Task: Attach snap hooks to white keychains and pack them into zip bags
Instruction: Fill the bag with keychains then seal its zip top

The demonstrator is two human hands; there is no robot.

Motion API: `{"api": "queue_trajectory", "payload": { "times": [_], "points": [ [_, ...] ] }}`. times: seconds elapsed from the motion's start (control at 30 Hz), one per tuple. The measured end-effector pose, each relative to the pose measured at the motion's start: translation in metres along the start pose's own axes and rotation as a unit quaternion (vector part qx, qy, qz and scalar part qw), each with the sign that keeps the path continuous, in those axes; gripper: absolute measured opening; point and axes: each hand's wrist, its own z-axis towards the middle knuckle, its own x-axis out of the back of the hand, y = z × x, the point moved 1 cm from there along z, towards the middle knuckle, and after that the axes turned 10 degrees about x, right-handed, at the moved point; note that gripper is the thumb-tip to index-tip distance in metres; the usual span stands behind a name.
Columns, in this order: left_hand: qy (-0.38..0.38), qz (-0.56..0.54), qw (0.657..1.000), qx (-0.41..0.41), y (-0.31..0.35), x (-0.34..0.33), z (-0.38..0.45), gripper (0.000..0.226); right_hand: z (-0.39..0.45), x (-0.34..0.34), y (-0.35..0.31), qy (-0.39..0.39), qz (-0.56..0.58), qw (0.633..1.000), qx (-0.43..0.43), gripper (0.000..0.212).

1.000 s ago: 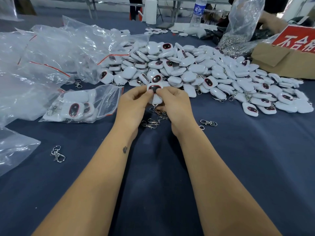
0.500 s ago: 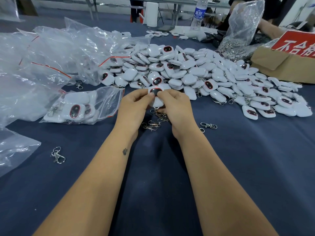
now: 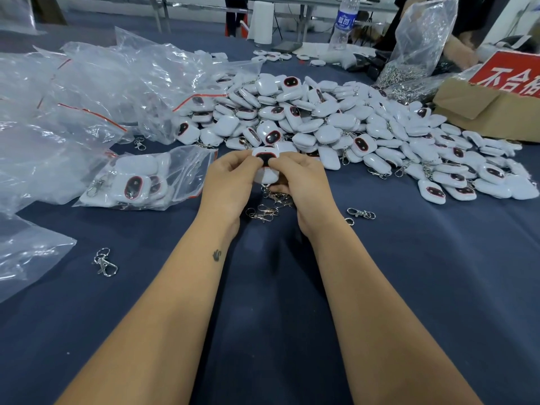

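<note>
My left hand (image 3: 230,182) and my right hand (image 3: 301,182) both pinch one white keychain (image 3: 265,168) with a dark red-rimmed window, just above the blue table. A metal ring hangs from its lower end over a small cluster of snap hooks (image 3: 270,204). Behind it spreads a big pile of white keychains (image 3: 336,124). To the left lies a zip bag (image 3: 146,182) with several keychains inside.
Loose snap hooks lie at the left (image 3: 103,263) and to the right of my wrist (image 3: 361,213). Empty zip bags (image 3: 87,92) heap up on the left. A cardboard box (image 3: 485,112) with a red sign, a bag of hooks (image 3: 415,54) and a water bottle (image 3: 343,23) stand behind.
Both hands keep hold of the keychain, and my fingers have shifted slightly on its face. The view has tilted a little, nothing else has moved.
</note>
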Motion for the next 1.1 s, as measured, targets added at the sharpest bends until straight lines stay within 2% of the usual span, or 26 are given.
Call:
{"api": "queue_trajectory", "payload": {
  "times": [0.17,0.23,0.3,0.37,0.57,0.67,0.77,1.1],
  "points": [
    [0.020,0.028,0.999,-0.015,-0.0024,0.0004,0.0024,0.011,0.0001,-0.0005,-0.0002,0.006,0.003,1.000,-0.003,0.031],
    [0.017,0.025,0.999,-0.017,-0.0021,0.0007,0.0027,0.010,0.0001,-0.0006,-0.0007,-0.005,-0.002,1.000,-0.003,0.025],
    [0.005,-0.002,1.000,-0.008,-0.0005,0.0006,0.0026,0.010,-0.0008,-0.0012,-0.0021,-0.032,-0.008,0.999,-0.002,0.015],
    [-0.009,-0.039,0.999,0.005,0.0012,0.0000,0.0023,0.013,-0.0018,-0.0018,-0.0023,-0.044,0.007,0.999,-0.004,0.022],
    [-0.042,-0.069,0.997,0.011,0.0029,0.0000,0.0000,0.012,-0.0024,-0.0018,-0.0042,-0.021,0.025,0.999,-0.011,0.025],
    [-0.055,-0.064,0.996,0.007,0.0026,0.0003,-0.0009,0.009,-0.0019,-0.0012,-0.0050,-0.006,0.018,1.000,-0.018,0.036],
    [-0.059,-0.052,0.997,0.004,0.0021,0.0001,-0.0015,0.009,-0.0022,-0.0008,-0.0049,0.003,0.027,1.000,-0.015,0.028],
    [-0.055,-0.030,0.998,-0.002,0.0028,0.0001,-0.0020,0.009,-0.0028,-0.0011,-0.0046,0.009,0.024,1.000,-0.010,0.022]
  ]
}}
